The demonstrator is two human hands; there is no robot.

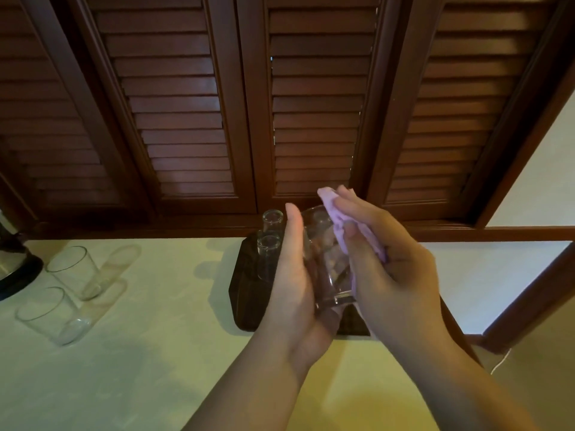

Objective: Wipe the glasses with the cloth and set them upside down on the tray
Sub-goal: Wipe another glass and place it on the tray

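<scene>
Head view: centre-right of frame, left hand (292, 275) cups a clear glass (329, 262) from its left side, fingers fairly straight along the wall and thumb under the base end, so it holds the glass w/ a loose wrap. Right hand (385, 259) presses a lilac cloth (337, 213) onto the glass's right side and over its far rim; fingers curled round the cloth, pinching it vs. the glass. Glass is tilted, lifted above the dark tray (249, 290), which lies on the pale table (155, 337) just behind the hands. On the tray's far left corner, two small glasses (270, 241) stand close together, one behind the other; can't tell which end is up. Lower left of frame, two more tumblers (59, 293) stand upright on the table, near each other, well apart from the tray. At the left edge, a dark kettle base (15, 275), partly cut off. Upper frame: brown wooden shutters (186, 104).
</scene>
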